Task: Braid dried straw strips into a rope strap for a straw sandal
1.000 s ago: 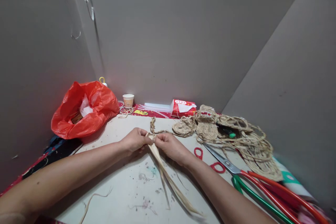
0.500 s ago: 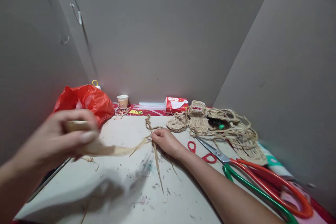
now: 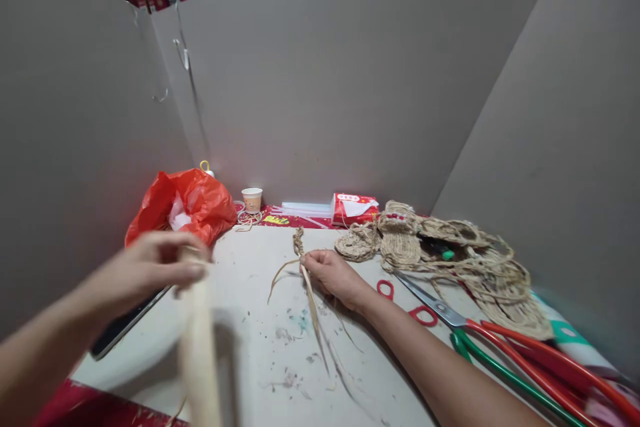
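My left hand (image 3: 167,263), smeared by motion, is closed on a wide pale strip of dried plant fibre (image 3: 199,347) that hangs down toward the table's front. At mid-table my right hand (image 3: 330,273) pinches the lower end of a short braided straw cord (image 3: 299,240). Loose strands (image 3: 313,310) come out below its fingertips and trail toward me, and one thin strand (image 3: 281,275) curves off to the left. The fingertips of the right hand partly hide where the strands meet.
Coiled braided straw cords (image 3: 400,250) are heaped at the right. Large shears (image 3: 443,310) and red-handled scissors (image 3: 423,315) lie before them. A red plastic bag (image 3: 210,203), paper cup (image 3: 252,200) and tissue pack (image 3: 354,210) line the back. A dark flat device (image 3: 117,330) lies left.
My left hand has pulled the pale strip away from the strands at my right hand, and it now hangs downward. My right hand keeps its pinch. The whole view has shifted.
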Demonstrator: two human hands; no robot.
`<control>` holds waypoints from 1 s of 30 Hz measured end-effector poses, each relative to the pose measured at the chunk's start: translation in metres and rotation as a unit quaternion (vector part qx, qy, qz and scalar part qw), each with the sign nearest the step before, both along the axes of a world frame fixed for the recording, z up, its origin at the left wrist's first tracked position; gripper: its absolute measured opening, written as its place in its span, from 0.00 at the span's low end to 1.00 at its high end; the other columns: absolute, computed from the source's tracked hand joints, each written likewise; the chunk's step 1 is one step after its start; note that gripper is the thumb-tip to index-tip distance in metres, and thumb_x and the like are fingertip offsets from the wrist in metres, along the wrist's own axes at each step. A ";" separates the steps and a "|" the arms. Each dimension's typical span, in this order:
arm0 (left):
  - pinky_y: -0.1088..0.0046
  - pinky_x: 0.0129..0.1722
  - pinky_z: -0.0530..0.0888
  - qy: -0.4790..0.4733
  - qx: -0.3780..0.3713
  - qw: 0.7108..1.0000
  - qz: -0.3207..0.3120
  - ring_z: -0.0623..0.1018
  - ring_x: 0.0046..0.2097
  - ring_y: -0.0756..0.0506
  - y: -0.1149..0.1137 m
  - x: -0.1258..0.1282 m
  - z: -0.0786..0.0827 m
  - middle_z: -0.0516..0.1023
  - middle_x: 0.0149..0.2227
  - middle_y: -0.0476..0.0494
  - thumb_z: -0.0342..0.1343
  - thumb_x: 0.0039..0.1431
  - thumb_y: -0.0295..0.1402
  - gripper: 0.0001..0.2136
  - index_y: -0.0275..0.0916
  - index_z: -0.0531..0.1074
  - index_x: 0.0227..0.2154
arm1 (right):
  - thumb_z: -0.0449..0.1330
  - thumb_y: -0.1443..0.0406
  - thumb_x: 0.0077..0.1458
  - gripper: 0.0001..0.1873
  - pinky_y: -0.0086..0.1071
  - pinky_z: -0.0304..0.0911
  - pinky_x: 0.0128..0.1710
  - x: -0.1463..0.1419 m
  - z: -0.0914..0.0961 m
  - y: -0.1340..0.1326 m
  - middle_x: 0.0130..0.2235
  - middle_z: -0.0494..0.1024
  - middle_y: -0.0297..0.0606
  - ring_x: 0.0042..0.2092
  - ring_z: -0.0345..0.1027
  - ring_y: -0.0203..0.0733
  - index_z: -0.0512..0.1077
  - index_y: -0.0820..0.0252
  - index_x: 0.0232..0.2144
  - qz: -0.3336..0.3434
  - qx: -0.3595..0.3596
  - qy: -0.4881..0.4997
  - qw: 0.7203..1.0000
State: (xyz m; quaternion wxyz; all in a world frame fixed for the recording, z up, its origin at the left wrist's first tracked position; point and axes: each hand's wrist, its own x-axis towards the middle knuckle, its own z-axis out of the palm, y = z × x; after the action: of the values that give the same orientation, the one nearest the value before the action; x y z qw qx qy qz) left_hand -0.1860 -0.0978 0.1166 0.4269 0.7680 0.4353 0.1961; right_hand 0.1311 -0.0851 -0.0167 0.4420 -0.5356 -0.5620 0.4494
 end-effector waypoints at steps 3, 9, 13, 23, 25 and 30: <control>0.78 0.23 0.65 -0.064 -0.154 0.986 -0.025 0.67 0.23 0.54 0.037 0.083 -0.046 0.67 0.21 0.53 0.63 0.42 0.35 0.12 0.36 0.67 0.28 | 0.51 0.56 0.53 0.18 0.27 0.35 0.16 0.001 -0.001 0.001 0.14 0.49 0.22 0.16 0.38 0.28 0.54 0.56 0.17 0.016 0.002 0.011 1.000; 0.80 0.19 0.65 -0.092 -0.256 0.962 -0.036 0.68 0.17 0.55 0.069 0.157 -0.098 0.70 0.18 0.51 0.62 0.39 0.33 0.11 0.34 0.66 0.21 | 0.54 0.58 0.51 0.17 0.26 0.36 0.17 0.004 -0.002 0.002 0.15 0.51 0.23 0.17 0.40 0.27 0.57 0.59 0.17 0.026 0.003 0.010 1.000; 0.81 0.16 0.64 -0.099 -0.264 0.959 -0.018 0.67 0.17 0.55 0.072 0.162 -0.099 0.69 0.14 0.51 0.61 0.39 0.31 0.08 0.33 0.67 0.20 | 0.53 0.56 0.52 0.18 0.26 0.36 0.17 0.005 -0.001 0.001 0.15 0.51 0.24 0.18 0.40 0.28 0.58 0.59 0.18 0.032 0.005 0.007 0.999; 0.80 0.16 0.63 -0.111 -0.244 0.963 0.017 0.65 0.15 0.55 0.071 0.168 -0.108 0.67 0.12 0.52 0.60 0.38 0.31 0.08 0.34 0.66 0.17 | 0.55 0.57 0.49 0.16 0.26 0.41 0.19 0.005 -0.002 0.003 0.18 0.53 0.26 0.21 0.43 0.29 0.59 0.60 0.17 0.021 0.024 -0.042 0.999; 0.80 0.17 0.62 -0.124 -0.226 0.966 0.012 0.65 0.16 0.55 0.068 0.167 -0.109 0.67 0.14 0.53 0.60 0.39 0.32 0.09 0.35 0.65 0.18 | 0.54 0.58 0.48 0.15 0.26 0.41 0.20 0.005 -0.001 0.003 0.18 0.53 0.26 0.21 0.43 0.30 0.58 0.59 0.17 0.010 0.027 -0.050 0.998; 0.80 0.20 0.61 -0.182 -0.090 0.979 -0.022 0.62 0.19 0.57 0.050 0.171 -0.095 0.64 0.16 0.55 0.60 0.45 0.34 0.10 0.34 0.66 0.20 | 0.53 0.62 0.46 0.13 0.27 0.42 0.20 0.002 -0.002 0.004 0.17 0.53 0.26 0.21 0.44 0.30 0.56 0.58 0.15 -0.011 0.031 -0.063 0.997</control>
State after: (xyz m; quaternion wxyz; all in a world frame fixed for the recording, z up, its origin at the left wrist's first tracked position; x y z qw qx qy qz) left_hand -0.0155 -0.0482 0.0216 0.5706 0.6875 0.3491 0.2825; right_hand 0.1329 -0.0810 -0.0192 0.4268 -0.5550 -0.5967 0.3922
